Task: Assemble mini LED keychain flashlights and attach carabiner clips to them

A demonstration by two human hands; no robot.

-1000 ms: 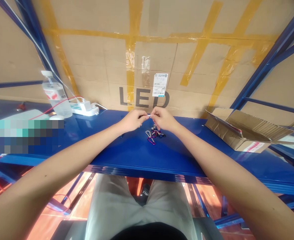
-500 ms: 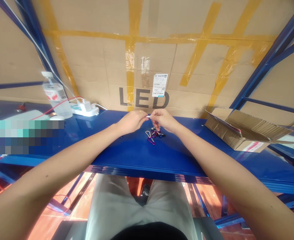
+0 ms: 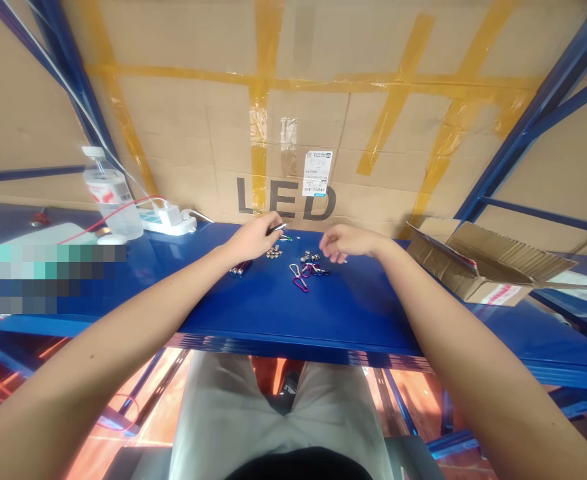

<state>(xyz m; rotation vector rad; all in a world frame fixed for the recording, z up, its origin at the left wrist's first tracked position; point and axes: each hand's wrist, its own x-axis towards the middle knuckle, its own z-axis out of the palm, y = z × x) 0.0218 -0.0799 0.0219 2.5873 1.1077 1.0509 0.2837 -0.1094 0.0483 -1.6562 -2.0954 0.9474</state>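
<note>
My left hand (image 3: 256, 238) is closed on a slim dark tube (image 3: 276, 228) with a silvery end, above the blue tabletop. Beneath and beside that hand lie several small brass-coloured pieces (image 3: 274, 252), a group of dark tubes with silver ends (image 3: 240, 268), and a green clip (image 3: 286, 238) partly hidden by the fingers. My right hand (image 3: 346, 241) hovers with loosely bent fingers apart, and nothing shows in it. Just left of it are small silvery parts (image 3: 309, 256). Nearer me lies a cluster of coloured carabiners (image 3: 300, 277), silver, purple and darker ones.
An open cardboard box (image 3: 488, 280) stands at the right. On the left are a water bottle (image 3: 116, 200), a white power strip (image 3: 166, 222) and a red cable (image 3: 108, 215). A large taped carton (image 3: 198, 140) walls off the back; blue rack posts (image 3: 518, 143) flank it.
My hands were together at a small silvery piece and have parted. The left moved left and down slightly, holding the tube; the right moved right and its fingers loosened. Brass pieces came into view.
</note>
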